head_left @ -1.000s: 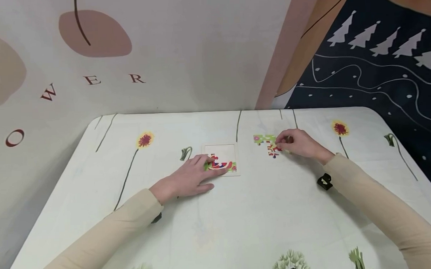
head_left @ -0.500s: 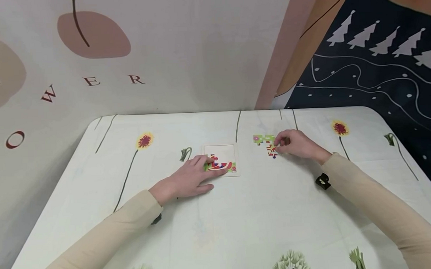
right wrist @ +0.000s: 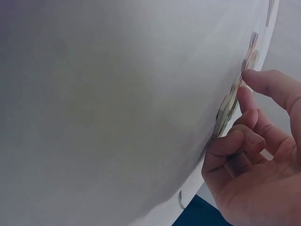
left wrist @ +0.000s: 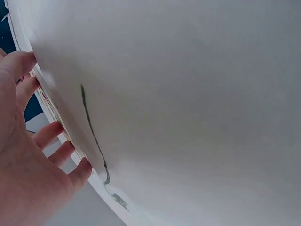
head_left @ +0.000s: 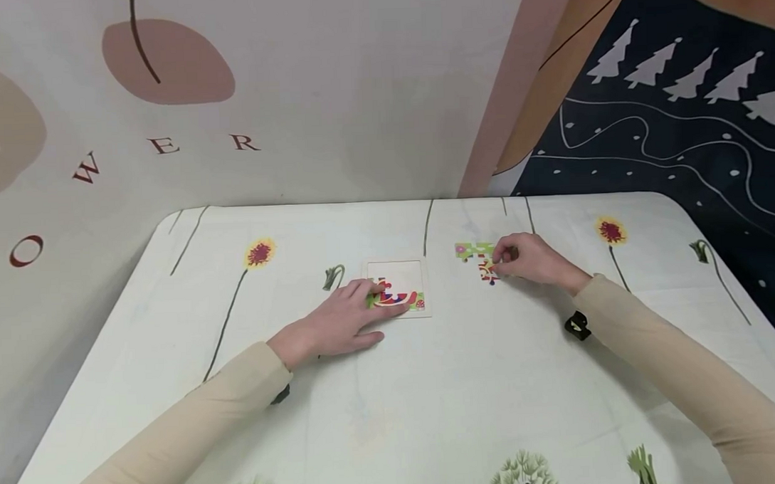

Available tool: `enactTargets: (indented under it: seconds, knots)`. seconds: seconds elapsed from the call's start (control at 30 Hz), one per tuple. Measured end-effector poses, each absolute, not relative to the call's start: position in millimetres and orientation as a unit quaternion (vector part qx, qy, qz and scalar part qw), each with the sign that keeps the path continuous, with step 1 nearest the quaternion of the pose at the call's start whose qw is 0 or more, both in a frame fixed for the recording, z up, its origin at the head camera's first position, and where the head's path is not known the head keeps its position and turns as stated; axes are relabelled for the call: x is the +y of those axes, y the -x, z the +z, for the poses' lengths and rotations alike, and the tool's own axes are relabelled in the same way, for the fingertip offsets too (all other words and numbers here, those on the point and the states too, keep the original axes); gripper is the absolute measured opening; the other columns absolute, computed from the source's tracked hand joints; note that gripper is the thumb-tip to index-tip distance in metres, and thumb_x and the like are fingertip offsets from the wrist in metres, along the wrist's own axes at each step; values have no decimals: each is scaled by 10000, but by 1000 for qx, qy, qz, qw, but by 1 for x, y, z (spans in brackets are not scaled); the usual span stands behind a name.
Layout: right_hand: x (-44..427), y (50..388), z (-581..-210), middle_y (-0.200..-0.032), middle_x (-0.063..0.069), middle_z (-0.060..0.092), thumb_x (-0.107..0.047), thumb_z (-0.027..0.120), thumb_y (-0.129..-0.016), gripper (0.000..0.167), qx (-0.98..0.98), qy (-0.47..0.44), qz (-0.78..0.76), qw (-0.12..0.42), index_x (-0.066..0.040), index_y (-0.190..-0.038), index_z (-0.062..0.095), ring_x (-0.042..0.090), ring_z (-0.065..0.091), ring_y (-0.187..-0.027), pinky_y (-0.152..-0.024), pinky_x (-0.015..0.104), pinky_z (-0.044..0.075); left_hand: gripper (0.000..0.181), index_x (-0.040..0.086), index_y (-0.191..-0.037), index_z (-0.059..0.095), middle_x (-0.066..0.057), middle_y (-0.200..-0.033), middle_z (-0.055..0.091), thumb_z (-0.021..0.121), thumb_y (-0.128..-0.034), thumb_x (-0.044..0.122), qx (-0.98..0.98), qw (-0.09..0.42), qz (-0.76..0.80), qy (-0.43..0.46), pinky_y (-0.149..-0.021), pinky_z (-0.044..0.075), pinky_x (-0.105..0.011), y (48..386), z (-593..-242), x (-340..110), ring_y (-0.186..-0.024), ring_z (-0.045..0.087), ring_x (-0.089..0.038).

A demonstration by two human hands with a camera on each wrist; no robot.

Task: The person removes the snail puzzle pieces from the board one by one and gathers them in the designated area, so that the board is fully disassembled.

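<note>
- You have the flower-printed bench (head_left: 425,404) across the lower frame.
- Your left hand (head_left: 335,318), left of centre, lies with fingers spread, pressing but gripping nothing; sliding it could unseat the fitted pieces (head_left: 419,300).
- Your right hand (head_left: 535,258), right of centre, is curled, seemingly pinching the red piece (head_left: 487,268); a weak edge grip could drop it.
- The part-filled tray (head_left: 428,290), mid-frame, could skid if bumped.
- Green pieces (head_left: 467,250) sit just above the red one; if interlocked, they'd drag along.
</note>
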State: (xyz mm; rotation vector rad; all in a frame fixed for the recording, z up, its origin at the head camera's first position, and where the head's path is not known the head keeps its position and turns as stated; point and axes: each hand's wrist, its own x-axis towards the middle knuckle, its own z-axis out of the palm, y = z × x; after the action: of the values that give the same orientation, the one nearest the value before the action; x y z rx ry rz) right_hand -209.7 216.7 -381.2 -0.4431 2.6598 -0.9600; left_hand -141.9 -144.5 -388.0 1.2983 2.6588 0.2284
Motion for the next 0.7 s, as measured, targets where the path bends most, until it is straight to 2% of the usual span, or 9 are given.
enactTargets:
  seconds: [0.7]
  knots:
    - [217,210,-380,-802,72,541,-49,680,-841,101,927,146,-318,134,-1,-930,680,230,462,-761,-670,342,362,525,285,-1471,436,-177,-1410,358,565,-962,290,891,86,83,-437,-979,354,-501,141,-387,-144,-1255,347,-343]
